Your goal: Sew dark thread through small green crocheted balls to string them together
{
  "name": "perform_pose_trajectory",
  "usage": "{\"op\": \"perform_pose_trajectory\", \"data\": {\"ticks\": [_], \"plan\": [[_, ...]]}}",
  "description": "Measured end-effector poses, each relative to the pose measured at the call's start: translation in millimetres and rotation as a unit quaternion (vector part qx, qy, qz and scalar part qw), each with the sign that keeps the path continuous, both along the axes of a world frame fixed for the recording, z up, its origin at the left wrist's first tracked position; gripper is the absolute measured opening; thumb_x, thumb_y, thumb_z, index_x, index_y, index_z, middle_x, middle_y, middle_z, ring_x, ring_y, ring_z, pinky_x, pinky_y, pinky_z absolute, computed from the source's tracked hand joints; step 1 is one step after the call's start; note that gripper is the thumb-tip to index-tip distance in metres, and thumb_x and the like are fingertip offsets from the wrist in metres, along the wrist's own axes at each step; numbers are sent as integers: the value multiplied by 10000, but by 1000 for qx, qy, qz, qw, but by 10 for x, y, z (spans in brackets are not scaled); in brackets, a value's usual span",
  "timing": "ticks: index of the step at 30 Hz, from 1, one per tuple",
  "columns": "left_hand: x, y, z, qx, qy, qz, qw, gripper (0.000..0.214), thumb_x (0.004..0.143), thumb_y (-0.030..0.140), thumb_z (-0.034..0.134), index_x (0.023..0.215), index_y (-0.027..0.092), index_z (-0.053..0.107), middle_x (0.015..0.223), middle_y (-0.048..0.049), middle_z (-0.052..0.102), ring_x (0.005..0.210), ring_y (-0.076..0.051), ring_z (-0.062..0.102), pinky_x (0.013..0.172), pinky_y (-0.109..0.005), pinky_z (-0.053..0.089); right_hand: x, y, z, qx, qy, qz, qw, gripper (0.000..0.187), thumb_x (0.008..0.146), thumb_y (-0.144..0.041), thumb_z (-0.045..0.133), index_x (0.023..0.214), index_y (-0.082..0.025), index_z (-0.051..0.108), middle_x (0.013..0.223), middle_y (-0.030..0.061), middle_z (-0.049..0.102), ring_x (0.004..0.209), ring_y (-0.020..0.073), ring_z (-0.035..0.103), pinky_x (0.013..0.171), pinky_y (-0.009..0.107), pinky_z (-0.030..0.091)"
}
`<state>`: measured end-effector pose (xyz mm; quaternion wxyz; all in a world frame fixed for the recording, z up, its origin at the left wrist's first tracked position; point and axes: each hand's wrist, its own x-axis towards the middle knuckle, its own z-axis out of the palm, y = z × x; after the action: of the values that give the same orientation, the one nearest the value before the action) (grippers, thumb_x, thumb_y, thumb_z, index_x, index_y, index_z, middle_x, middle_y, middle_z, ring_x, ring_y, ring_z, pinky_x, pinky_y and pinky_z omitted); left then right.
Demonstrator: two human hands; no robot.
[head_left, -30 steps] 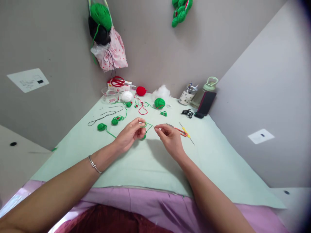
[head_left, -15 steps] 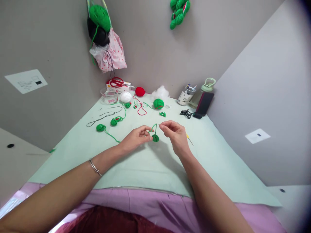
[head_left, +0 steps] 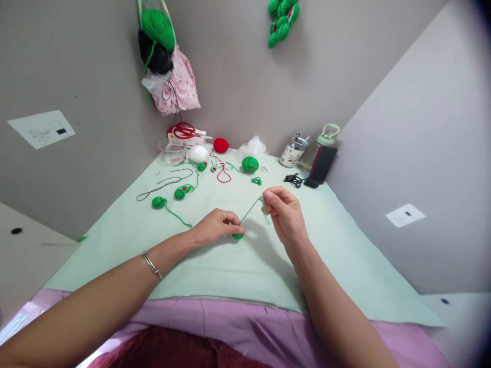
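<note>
In the head view, my left hand (head_left: 220,226) is closed over a small, round green crochet piece (head_left: 238,236) just above or on the table; which of the two I cannot tell. The fingers cover most of the piece. From it a strand of green yarn (head_left: 251,210) runs taut, up and to the right. My right hand (head_left: 284,210) pinches this strand between thumb and fingers, and a loose end hangs beside them. Whether a needle is also in the pinch is too small to make out.
Left of my hands lie a green crochet ball (head_left: 158,202) and another green piece (head_left: 179,193) with trailing yarn. Farther back are red yarn (head_left: 221,145), green yarn (head_left: 250,164), white stuffing (head_left: 253,147), red-handled scissors (head_left: 184,130), a pen cup (head_left: 293,152) and a phone (head_left: 322,164).
My right hand has moved slightly right, drawing the yarn out straight. My left hand has come down and closed over the crochet piece, which now sits lower and farther left.
</note>
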<state>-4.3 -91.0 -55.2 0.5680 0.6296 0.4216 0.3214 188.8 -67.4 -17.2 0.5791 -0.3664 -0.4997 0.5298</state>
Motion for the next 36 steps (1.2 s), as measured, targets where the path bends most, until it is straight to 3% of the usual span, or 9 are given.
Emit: {"op": "perform_pose_trajectory", "data": {"ticks": [5, 7, 12, 16, 20, 26, 36], "plan": [[8, 0, -15, -19, 4, -34, 999, 256, 736, 398, 752, 685, 154, 692, 689, -24, 654, 659, -145, 538, 641, -272, 398, 15, -2, 25, -9, 7, 8, 1000, 232, 726, -352, 797, 747, -197, 626, 782, -9, 624, 548, 69, 442, 527, 238, 412], [9, 0, -7, -14, 2, -31, 999, 253, 731, 401, 766, 761, 155, 716, 682, -7, 625, 637, -134, 512, 621, -267, 380, 21, -9, 23, -8, 2, 14, 1000, 230, 747, -368, 785, 768, -201, 628, 847, 6, 654, 550, 68, 445, 525, 242, 410], [-5, -17, 86, 35, -75, 85, 993, 415, 786, 443, 740, 1127, 208, 716, 831, 5, 613, 651, -112, 482, 614, -251, 367, -34, -71, -13, 100, -119, 23, 988, 172, 779, -325, 784, 713, -208, 676, 889, 45, 664, 733, 143, 563, 587, 274, 431], [1, -44, 149, 20, -110, 83, 990, 309, 796, 432, 721, 975, 186, 766, 792, -9, 652, 671, -130, 502, 649, -266, 386, -123, -128, -76, 162, -195, 32, 967, 137, 802, -324, 781, 737, -224, 714, 905, 54, 661, 816, 173, 592, 663, 305, 452], [3, -51, 137, -3, -85, 58, 995, 231, 778, 407, 727, 789, 177, 750, 692, 5, 626, 622, -122, 468, 613, -263, 361, -155, -145, -106, 105, -158, 72, 979, 168, 798, -333, 785, 728, -207, 700, 847, 39, 658, 718, 140, 559, 596, 275, 421], [-32, -50, 163, 4, -78, 27, 997, 263, 792, 442, 712, 813, 181, 743, 678, 13, 596, 575, -100, 394, 551, -245, 302, -130, -135, -70, -32, -62, 130, 989, 295, 818, -462, 747, 810, -207, 599, 694, -8, 661, 493, 86, 478, 459, 220, 342], [-16, -94, 243, 6, -91, 19, 996, 180, 750, 351, 723, 729, 182, 779, 681, -11, 692, 626, -141, 541, 602, -262, 407, -116, -125, -33, -57, -33, 109, 992, 368, 778, -491, 769, 835, -224, 523, 745, -16, 689, 431, 60, 419, 427, 212, 341]]}}
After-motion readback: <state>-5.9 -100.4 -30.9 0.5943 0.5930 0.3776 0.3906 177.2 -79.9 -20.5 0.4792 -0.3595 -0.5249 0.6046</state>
